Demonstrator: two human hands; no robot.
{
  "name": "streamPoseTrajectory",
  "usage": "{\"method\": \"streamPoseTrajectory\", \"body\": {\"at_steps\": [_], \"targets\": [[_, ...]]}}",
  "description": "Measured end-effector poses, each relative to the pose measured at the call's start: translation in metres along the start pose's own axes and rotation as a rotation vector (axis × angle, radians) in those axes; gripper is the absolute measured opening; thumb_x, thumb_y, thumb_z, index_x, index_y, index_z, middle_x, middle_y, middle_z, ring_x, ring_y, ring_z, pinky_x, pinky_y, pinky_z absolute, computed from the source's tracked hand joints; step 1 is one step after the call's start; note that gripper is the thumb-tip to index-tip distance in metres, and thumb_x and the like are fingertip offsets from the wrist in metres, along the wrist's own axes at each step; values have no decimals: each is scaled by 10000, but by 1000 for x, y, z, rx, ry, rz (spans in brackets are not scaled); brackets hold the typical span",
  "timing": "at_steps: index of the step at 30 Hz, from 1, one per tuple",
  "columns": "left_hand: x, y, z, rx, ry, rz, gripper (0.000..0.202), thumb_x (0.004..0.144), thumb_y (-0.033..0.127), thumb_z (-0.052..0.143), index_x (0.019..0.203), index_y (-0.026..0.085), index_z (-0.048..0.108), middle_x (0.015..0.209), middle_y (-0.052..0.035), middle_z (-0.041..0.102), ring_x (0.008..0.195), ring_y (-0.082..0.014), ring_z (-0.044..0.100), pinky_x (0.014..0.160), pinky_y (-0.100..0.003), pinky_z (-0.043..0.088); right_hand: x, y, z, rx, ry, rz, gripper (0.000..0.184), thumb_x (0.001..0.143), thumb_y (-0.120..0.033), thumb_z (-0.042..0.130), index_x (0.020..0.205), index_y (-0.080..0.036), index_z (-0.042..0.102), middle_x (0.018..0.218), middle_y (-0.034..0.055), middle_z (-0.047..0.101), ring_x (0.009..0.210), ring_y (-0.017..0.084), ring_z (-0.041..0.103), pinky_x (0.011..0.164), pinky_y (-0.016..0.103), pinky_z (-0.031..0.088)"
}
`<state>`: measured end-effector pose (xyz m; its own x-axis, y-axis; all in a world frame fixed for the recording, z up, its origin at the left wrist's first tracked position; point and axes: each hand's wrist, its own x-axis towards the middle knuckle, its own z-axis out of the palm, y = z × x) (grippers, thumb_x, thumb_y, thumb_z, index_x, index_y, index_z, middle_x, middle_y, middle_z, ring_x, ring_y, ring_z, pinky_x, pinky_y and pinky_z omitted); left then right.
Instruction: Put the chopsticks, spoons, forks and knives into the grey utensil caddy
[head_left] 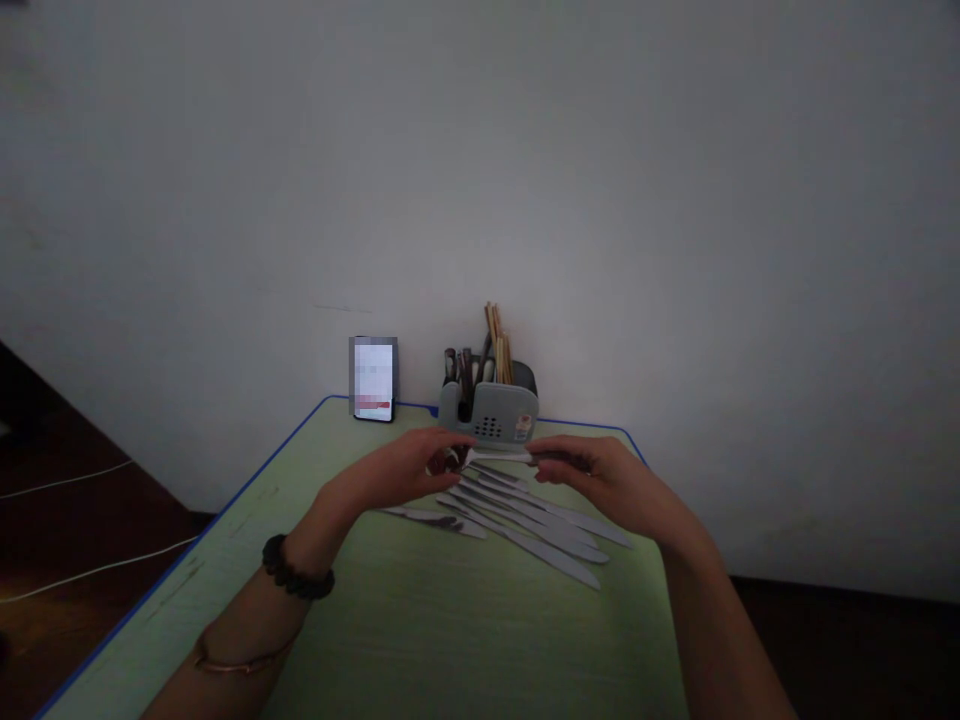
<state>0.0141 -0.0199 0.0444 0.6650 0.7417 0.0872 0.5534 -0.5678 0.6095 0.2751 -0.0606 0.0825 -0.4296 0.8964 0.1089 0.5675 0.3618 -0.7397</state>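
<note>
My right hand (pixel 600 468) is closed around the dark handle of a metal piece of cutlery (pixel 501 457), held level above the table; its head, by my left hand, is too blurred to tell fork from spoon. My left hand (pixel 412 463) curls, thumb and fingers bent, around something dark reddish (pixel 444 460) that I cannot make out. Below both hands several table knives (pixel 536 525) lie fanned out, blades towards the lower right. Another knife (pixel 442 520) lies apart, under my left hand. Behind stands a grey cutlery holder (pixel 489 412) holding chopsticks (pixel 501 345) and dark-handled utensils (pixel 463 370).
The light green table (pixel 420 640) has a blue edge and touches a pale wall (pixel 600 200). A phone (pixel 373 380) with its screen lit leans upright at the back left. White cables (pixel 105 570) run over the dark floor at left.
</note>
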Motion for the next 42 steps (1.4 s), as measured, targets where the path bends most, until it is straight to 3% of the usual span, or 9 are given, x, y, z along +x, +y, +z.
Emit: {"method": "streamPoseTrajectory", "body": {"at_steps": [4,11,16,20,24,32,39,42], "targets": [[1,5,-1,54,-10,6,334,863,248,466,1164,188,598,878,-33,683,725,-146,596,676,-242,452,1,-1,1,53,15,11,299,872,-363,503,990,-157,685,806,56,722,750,173,675,688,293,522],[1,5,-2,53,54,-21,317,900,297,418,1112,185,625,1047,-49,686,892,-162,620,772,-246,457,0,0,1,87,68,37,324,871,-410,493,937,-145,667,765,61,722,688,161,679,650,278,537],[0,10,-4,32,6,-23,334,899,380,433,1117,199,611,884,-23,690,742,-139,610,654,-214,439,1,-1,1,105,90,34,342,878,-421,477,941,-137,657,770,66,723,682,156,679,639,270,539],[0,10,-4,62,-26,-31,322,903,415,421,979,183,631,711,6,638,627,-119,559,570,-198,382,1,-1,1,129,100,23,346,876,-435,481,948,-144,655,776,62,723,683,154,682,639,270,542],[1,10,-3,38,-50,-34,330,895,446,436,878,170,615,694,9,627,613,-111,545,559,-195,370,1,-3,1,154,93,0,341,877,-432,484,951,-145,653,785,63,724,696,155,686,644,270,545],[2,11,-2,33,-47,-28,319,905,421,428,864,166,614,667,9,621,592,-109,556,552,-194,378,1,-6,2,167,60,-3,300,883,-383,487,940,-142,658,789,60,723,698,146,684,636,256,540],[3,8,1,61,27,-3,298,925,383,406,863,177,612,677,12,627,598,-114,559,568,-203,376,1,-1,1,189,62,12,282,841,-384,540,945,-150,660,783,51,714,707,147,677,646,261,535],[4,5,2,77,89,6,292,934,365,389,874,179,606,702,5,629,630,-123,567,595,-211,387,1,0,0,166,98,40,263,809,-403,578,838,-159,670,732,37,703,643,137,661,601,248,522]]}}
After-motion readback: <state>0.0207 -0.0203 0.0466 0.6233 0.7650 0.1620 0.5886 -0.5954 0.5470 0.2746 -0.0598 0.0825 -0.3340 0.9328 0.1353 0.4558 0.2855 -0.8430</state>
